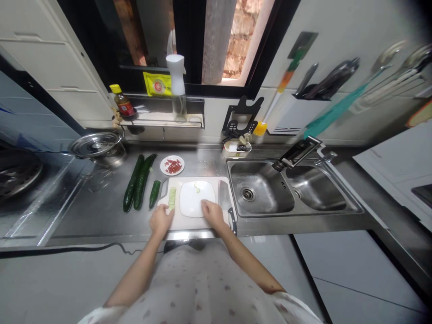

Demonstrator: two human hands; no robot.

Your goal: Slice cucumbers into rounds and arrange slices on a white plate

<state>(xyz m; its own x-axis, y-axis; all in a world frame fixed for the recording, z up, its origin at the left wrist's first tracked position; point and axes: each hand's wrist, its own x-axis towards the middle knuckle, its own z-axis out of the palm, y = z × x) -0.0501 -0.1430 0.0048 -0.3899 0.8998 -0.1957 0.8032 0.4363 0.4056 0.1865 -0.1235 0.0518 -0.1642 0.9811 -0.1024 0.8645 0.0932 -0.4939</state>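
A row of overlapping cucumber slices (172, 197) lies on the left part of a white cutting board (173, 222). My left hand (162, 220) is curled at the near end of that row, thumb and fingers against the lowest slices. On the board's middle rests a square white plate (191, 202) with a few thin slices (197, 187) near its far side. Over the plate's right rim is my right hand (213, 213), its fingers drawn together; what they hold, if anything, is hidden. A kitchen knife (224, 198) with a dark handle lies along the board's right side.
Left of the board are a short cucumber piece (155, 194) and two whole cucumbers (138, 184). Behind stands a small plate (163, 167) of red bits. A lidded steel pot (110, 150) is at back left; a double sink (259, 209) adjoins the board's right.
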